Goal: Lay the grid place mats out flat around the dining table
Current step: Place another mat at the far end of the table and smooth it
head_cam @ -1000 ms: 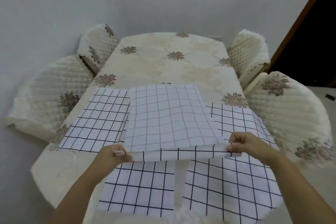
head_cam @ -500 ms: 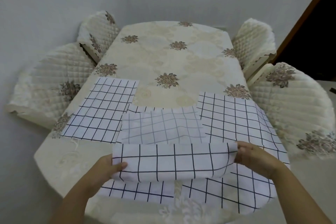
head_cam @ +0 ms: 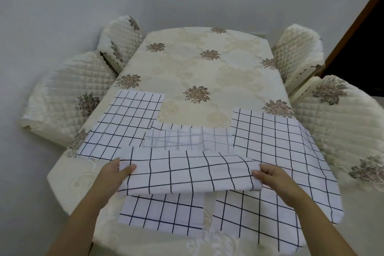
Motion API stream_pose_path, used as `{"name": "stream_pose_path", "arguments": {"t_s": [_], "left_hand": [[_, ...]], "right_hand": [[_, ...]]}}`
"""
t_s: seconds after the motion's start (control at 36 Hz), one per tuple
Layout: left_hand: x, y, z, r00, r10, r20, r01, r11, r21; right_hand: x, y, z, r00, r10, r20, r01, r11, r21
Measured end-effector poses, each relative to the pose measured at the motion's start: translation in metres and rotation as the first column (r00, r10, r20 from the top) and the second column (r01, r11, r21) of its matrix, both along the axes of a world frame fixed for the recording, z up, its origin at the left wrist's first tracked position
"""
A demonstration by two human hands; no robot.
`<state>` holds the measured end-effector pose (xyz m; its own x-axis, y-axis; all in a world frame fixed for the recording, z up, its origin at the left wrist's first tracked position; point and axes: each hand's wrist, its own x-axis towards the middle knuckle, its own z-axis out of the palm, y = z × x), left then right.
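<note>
Four grid place mats can be counted for certain on the counter point(head_cam: 207, 72), which wears a cream cloth with brown flowers. The held mat point(head_cam: 187, 172) lies across the near middle, at 6 o'clock of the counter, folded over on itself and lifted a little off the cloth. The left hand point(head_cam: 113, 172) pinches its left corner, thumb on top and the other fingers hidden under the fabric. The right hand point(head_cam: 270, 174) grips its right edge with curled fingers. Both forearms are cut off by the bottom of the frame.

The left mat point(head_cam: 122, 124) lies flat at 10 o'clock of the held mat. The right mat point(head_cam: 276, 147) lies at 2 o'clock, and its outer side droops over the counter's rim. The near mat point(head_cam: 162, 212) lies at 6 o'clock, with its far part covered by the held mat. A checked piece point(head_cam: 255, 218) at 5 o'clock hangs over the rim. I cannot tell whether it is the right mat's own end or a fifth mat. At 12 o'clock a paler strip point(head_cam: 187, 138) shows faint, blurred lines, and whether it is the held mat's underside is hard to make out.

Four quilted chairs stand round the counter. The near left chair point(head_cam: 62, 97) is at 9 o'clock and the far left chair point(head_cam: 120, 41) at 10. The far right chair point(head_cam: 297, 52) is at 2 and the near right chair point(head_cam: 342, 127) at 3, the last cut off by the frame's edge. A dark doorway point(head_cam: 357, 48) sits at 2 o'clock, only partly in view.
</note>
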<state>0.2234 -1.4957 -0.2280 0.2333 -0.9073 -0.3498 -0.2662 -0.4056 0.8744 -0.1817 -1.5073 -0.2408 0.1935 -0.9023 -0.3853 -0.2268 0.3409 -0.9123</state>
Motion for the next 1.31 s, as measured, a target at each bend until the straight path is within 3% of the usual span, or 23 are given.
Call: {"name": "stream_pose_path", "arguments": {"t_s": [0.11, 0.19, 0.25, 0.31, 0.42, 0.56, 0.61, 0.81, 0.92, 1.03, 1.17, 1.31], "left_hand": [[-0.011, -0.006, 0.004, 0.998, -0.019, 0.055, 0.021, 1.000, -0.020], [-0.011, -0.005, -0.008, 1.000, 0.001, 0.031, -0.003, 0.998, 0.069], [-0.004, 0.001, -0.017, 0.992, 0.045, -0.121, -0.027, 0.989, 0.147], [0.001, 0.008, -0.029, 0.929, 0.126, -0.347, -0.046, 0.972, 0.230], [-0.007, 0.027, -0.045, 0.890, 0.103, -0.445, 0.046, 0.949, 0.311], [-0.023, 0.038, -0.060, 0.959, -0.067, -0.276, 0.166, 0.921, 0.352], [-0.030, 0.036, -0.065, 0.980, -0.080, -0.184, 0.142, 0.925, 0.354], [-0.040, 0.026, -0.060, 0.993, 0.054, -0.108, -0.026, 0.970, 0.240], [-0.046, 0.023, -0.058, 0.990, 0.130, -0.051, -0.118, 0.974, 0.194], [-0.048, 0.022, -0.056, 0.980, 0.196, -0.042, -0.188, 0.971, 0.149], [-0.033, 0.024, -0.058, 0.986, 0.147, 0.079, -0.154, 0.984, 0.095], [-0.031, 0.029, -0.058, 0.981, 0.057, 0.188, -0.077, 0.992, 0.098]], "right_hand": [[0.001, -0.001, -0.002, 0.996, 0.016, -0.086, -0.011, 0.999, 0.053], [-0.001, -0.002, -0.010, 0.991, 0.007, -0.131, 0.008, 0.993, 0.116], [-0.002, -0.002, -0.014, 0.987, -0.027, -0.156, 0.051, 0.988, 0.149], [-0.005, -0.003, -0.018, 0.981, -0.068, -0.180, 0.095, 0.984, 0.150], [-0.004, -0.005, -0.024, 0.961, -0.127, -0.244, 0.163, 0.977, 0.134], [0.001, -0.009, -0.026, 0.923, -0.317, -0.219, 0.346, 0.932, 0.105], [0.001, -0.006, -0.022, 0.924, -0.347, -0.158, 0.366, 0.924, 0.108], [-0.012, 0.009, -0.016, 0.984, -0.176, -0.009, 0.174, 0.968, 0.182], [-0.007, 0.018, -0.023, 0.998, -0.063, -0.033, 0.067, 0.982, 0.177], [0.001, 0.020, -0.028, 0.992, -0.102, -0.079, 0.112, 0.984, 0.139], [-0.001, 0.016, -0.024, 0.990, -0.087, -0.109, 0.096, 0.992, 0.080], [-0.009, 0.009, -0.027, 0.958, 0.041, -0.283, -0.008, 0.993, 0.115]]}}
